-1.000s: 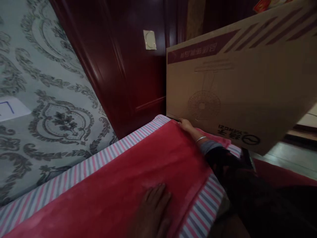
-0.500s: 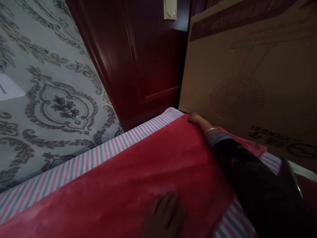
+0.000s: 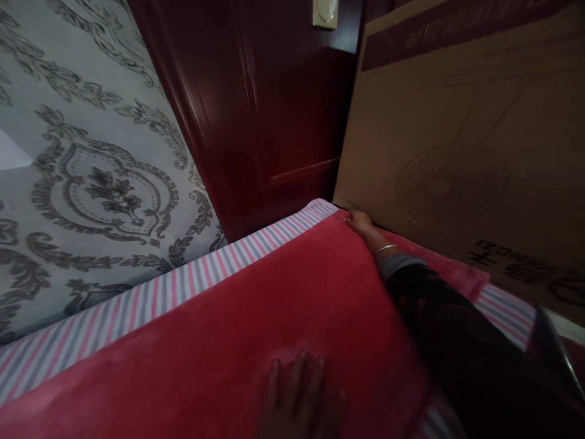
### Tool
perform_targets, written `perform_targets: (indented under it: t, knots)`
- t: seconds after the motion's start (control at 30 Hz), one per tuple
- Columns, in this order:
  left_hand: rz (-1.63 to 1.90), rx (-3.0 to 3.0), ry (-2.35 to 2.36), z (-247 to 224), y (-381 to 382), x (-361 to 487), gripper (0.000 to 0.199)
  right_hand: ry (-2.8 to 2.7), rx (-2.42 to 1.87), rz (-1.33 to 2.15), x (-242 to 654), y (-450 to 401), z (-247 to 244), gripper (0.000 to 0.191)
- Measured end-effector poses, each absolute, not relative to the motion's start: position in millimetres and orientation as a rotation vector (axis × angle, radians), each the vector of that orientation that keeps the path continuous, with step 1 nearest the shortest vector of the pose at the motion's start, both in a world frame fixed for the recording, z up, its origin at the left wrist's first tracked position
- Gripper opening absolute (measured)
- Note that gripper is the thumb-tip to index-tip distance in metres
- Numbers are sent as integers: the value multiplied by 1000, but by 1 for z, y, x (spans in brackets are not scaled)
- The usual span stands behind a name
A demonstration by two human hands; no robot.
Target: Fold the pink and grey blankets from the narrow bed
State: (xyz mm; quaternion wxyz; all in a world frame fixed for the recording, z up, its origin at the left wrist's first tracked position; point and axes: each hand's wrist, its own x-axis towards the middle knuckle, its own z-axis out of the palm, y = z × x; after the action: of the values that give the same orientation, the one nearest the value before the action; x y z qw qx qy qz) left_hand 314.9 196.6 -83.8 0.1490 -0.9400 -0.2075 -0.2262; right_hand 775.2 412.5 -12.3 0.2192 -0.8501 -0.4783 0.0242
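A red blanket [image 3: 256, 305] with a soft-looking surface lies over a pink, grey and white striped sheet [image 3: 183, 286]. My left hand [image 3: 301, 396] rests on the blanket near the bottom of the view, palm down and fingers spread. At the far corner, beside the cardboard box, my right hand [image 3: 361, 224] is closed on the blanket's edge. Part of its grip is hidden from me. A thin bracelet circles the right wrist, below a dark sleeve. My right forearm covers part of the blanket's right side.
The large cardboard box [image 3: 411, 122] with a printed wheel drawing stands along the far right. Dark red wooden panelling [image 3: 292, 110] rises behind the corner, next to patterned wallpaper [image 3: 109, 183] on the left. A dark, shiny-edged object [image 3: 555, 347] is at lower right.
My left hand's fingers have spread wider on the blanket, and the wrinkle above them has smoothed out. The right hand stays at the far corner. The view has shifted slightly.
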Motion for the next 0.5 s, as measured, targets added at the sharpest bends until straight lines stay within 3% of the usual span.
perform_targets:
  t: [0.27,0.37,0.5]
  knots:
    - [-540,-2882,-415,-78,218,309,72,-1680,-2228,-89,737,341,1,61]
    - [-467,-2961,-449,-63,219,309,72,-1871,-2253,-39,737,295,-11,61]
    - [-389,-3013,-471,-39,213,309,65,-1712,-2466,53,753,262,-9,58]
